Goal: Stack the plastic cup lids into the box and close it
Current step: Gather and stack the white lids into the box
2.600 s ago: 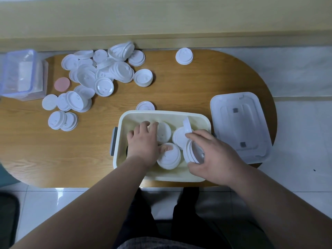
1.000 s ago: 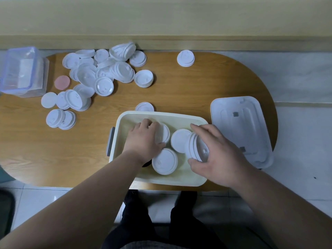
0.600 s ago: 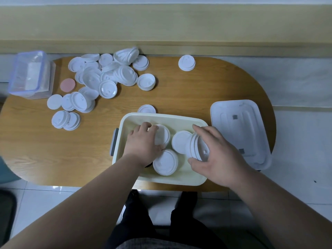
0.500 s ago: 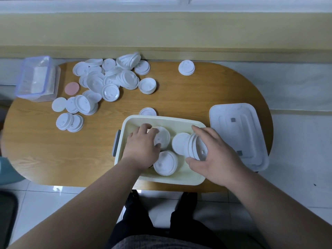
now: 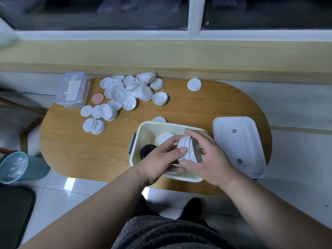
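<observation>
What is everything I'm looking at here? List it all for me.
Oval wooden table: one, brown, under everything.
Cream plastic box: one, open, near table edge.
White rectangular box lid: one, right of the box.
Loose white plastic cup lids: many, heaped far left; one apart at the far edge.
Stack of white cup lids: one, on edge, held over the box.
Round black object: one, inside the box.
Pink round disc: one, beside the heap.
Clear plastic container: one, far left corner.
Teal bin: one, on the floor, left.
Left hand, right hand: both gripping the stack.
</observation>
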